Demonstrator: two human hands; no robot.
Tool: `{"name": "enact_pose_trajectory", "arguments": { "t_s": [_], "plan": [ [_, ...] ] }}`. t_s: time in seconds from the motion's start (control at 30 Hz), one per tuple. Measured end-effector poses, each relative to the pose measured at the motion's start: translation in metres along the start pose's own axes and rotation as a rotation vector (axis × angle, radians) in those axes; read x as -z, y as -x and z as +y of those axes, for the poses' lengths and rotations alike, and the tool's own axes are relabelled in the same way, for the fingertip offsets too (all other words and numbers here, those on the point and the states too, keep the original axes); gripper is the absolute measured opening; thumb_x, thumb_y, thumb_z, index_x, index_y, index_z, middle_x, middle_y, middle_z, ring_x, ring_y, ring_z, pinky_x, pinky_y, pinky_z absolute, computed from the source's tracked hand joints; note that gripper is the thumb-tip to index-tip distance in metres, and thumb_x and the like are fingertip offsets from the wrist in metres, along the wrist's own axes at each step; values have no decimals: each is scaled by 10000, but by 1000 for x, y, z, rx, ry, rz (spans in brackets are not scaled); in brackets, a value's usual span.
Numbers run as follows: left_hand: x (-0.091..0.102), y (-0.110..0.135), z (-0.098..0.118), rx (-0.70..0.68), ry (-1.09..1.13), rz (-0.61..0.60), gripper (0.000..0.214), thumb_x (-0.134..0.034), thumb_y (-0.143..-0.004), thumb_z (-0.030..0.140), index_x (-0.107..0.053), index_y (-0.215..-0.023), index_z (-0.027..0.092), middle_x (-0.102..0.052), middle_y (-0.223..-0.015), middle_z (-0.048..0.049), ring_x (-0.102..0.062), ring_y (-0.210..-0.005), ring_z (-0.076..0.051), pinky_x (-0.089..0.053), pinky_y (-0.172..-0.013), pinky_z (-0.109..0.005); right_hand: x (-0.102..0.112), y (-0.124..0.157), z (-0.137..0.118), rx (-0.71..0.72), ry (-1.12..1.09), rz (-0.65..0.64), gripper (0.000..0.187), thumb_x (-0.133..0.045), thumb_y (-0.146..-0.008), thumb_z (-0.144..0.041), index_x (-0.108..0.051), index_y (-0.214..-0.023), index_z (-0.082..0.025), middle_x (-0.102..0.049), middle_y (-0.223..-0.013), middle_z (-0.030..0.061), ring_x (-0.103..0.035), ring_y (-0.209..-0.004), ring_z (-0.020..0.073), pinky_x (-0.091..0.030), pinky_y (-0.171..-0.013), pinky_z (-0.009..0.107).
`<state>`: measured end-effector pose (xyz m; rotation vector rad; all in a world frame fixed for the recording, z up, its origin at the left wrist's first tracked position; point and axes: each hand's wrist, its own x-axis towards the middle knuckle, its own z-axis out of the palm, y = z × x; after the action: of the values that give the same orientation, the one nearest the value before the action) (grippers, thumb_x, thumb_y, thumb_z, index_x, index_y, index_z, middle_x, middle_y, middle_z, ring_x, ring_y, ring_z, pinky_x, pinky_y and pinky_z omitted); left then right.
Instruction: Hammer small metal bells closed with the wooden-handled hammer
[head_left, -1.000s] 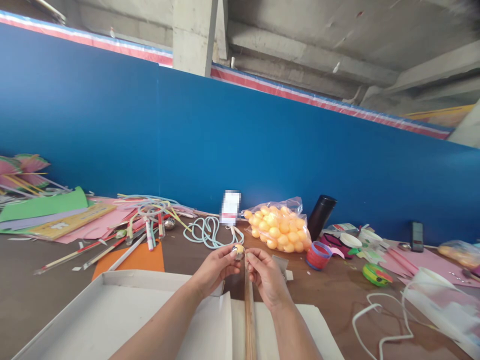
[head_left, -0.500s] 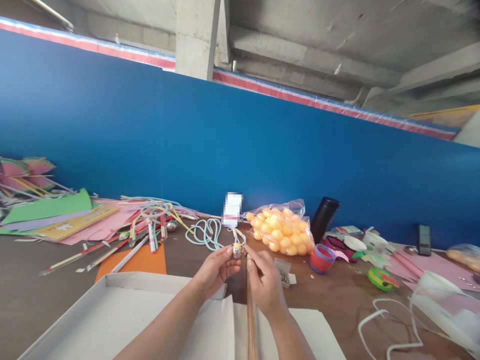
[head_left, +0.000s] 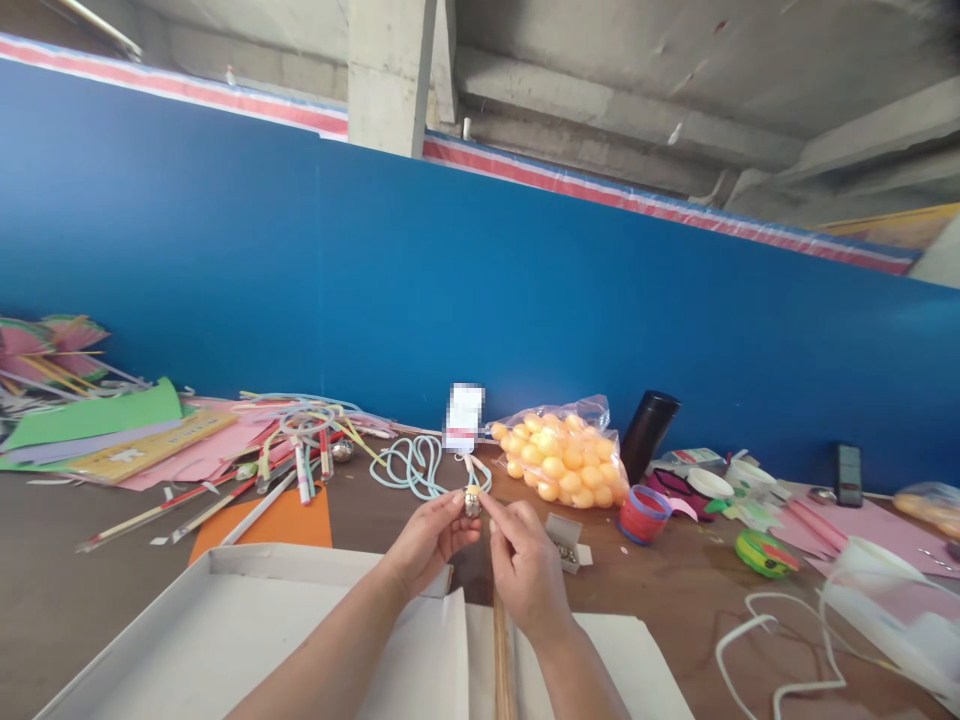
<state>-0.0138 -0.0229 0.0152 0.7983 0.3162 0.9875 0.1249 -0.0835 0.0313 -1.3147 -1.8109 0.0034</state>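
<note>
My left hand point(head_left: 426, 540) pinches a small shiny silver ball point(head_left: 472, 503) with a yellowish top between thumb and fingertips. From the other side, my right hand point(head_left: 525, 560) meets it, the index fingertip pressed against its upper right and the other fingers curled in. Whether anything thin is between the right fingers is too small to tell. Below the right hand runs a long wooden strip point(head_left: 504, 665), partly covered by it. Just behind the ball lies a looped light blue cord point(head_left: 409, 468), joined to a white badge point(head_left: 463, 420) leaning on the blue partition.
White box lid point(head_left: 300, 630) and white sheet point(head_left: 615, 650) lie in front. Left: papers, straws, another silver ball point(head_left: 343, 450). Right: bag of orange balls point(head_left: 562, 462), small box of metal bits point(head_left: 568, 545), black bottle point(head_left: 649, 435), tape rolls point(head_left: 643, 515), white cable point(head_left: 750, 640).
My right index finger has shifted slightly left and up onto the ball's top. The left hand keeps its pinch almost unmoved.
</note>
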Motion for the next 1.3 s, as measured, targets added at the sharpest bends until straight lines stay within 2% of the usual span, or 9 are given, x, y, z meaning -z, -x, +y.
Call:
{"name": "enact_pose_trajectory", "arguments": {
  "t_s": [0.23, 0.4, 0.5, 0.6, 0.7, 0.77, 0.93, 1.07, 1.3],
  "plan": [
    [2, -3, -3, -79, -105, 67, 269, -593, -764, 282, -616, -966, 106, -626, -849, -82, -593, -708, -119, -491, -662, -232, -9, 2, -1, 9, 320, -25, 494, -368, -832, -105, -408, -1291, -282, -518, -852, 41, -553, -698, 140, -421, -576, 229],
    [4, -4, -4, -121, -163, 105, 313, -604, -753, 289, -605, -1008, 109, -631, -826, -80, -595, -703, -126, -485, -674, -247, -22, 5, -4, -12, 414, -13, 477, -371, -834, -126, -416, -1289, -260, -529, -846, 54, -561, -662, 152, -402, -505, 228],
    [3, -4, -2, -127, -138, 97, 319, -597, -760, 285, -598, -1026, 110, -631, -834, -83, -596, -710, -126, -486, -684, -249, -25, 6, -5, -31, 314, 15, 482, -372, -831, -125, -408, -1292, -262, -540, -856, 53, -569, -691, 160, -435, -555, 242],
    [1, -3, -1, -114, -99, 75, 324, -585, -771, 278, -588, -1051, 116, -626, -880, -91, -596, -726, -126, -488, -683, -244, -24, 5, -4, -85, 60, 117, 442, -393, -844, -167, -416, -1278, -244, -558, -885, 55, -573, -757, 164, -469, -657, 266],
    [1, -2, -1, -83, -79, 70, 337, -584, -772, 267, -575, -1082, 134, -614, -934, -94, -597, -741, -131, -495, -665, -243, -19, 3, -3, -181, -218, 204, 385, -414, -854, -219, -436, -1238, -198, -568, -843, 50, -570, -702, 148, -488, -645, 264],
    [1, -1, 0, -70, -66, 63, 337, -578, -777, 262, -571, -1092, 141, -607, -964, -98, -598, -756, -135, -498, -660, -243, -16, 2, -3, -221, -319, 211, 347, -431, -851, -235, -469, -1194, -189, -570, -838, 45, -566, -672, 138, -492, -627, 258],
    [2, 0, 3, -57, -38, 43, 314, -554, -794, 254, -573, -1080, 127, -618, -937, -107, -601, -763, -140, -500, -671, -246, -13, 2, -7, -152, -305, 142, 348, -421, -851, -207, -502, -1190, -223, -566, -897, 57, -558, -778, 159, -479, -714, 287],
    [2, 0, 3, -43, -17, 26, 301, -549, -798, 246, -576, -1069, 118, -627, -885, -99, -603, -749, -137, -499, -682, -245, -15, 3, -10, -119, -224, 97, 392, -399, -854, -184, -474, -1232, -254, -556, -893, 56, -552, -789, 166, -472, -708, 286],
    [4, -1, 2, -30, 33, -5, 275, -513, -817, 267, -586, -1016, 92, -638, -862, -113, -607, -713, -132, -503, -663, -238, -13, 2, -7, -126, -217, 120, 395, -403, -852, -191, -469, -1238, -249, -547, -903, 62, -544, -805, 172, -471, -715, 296]
  ]
}}
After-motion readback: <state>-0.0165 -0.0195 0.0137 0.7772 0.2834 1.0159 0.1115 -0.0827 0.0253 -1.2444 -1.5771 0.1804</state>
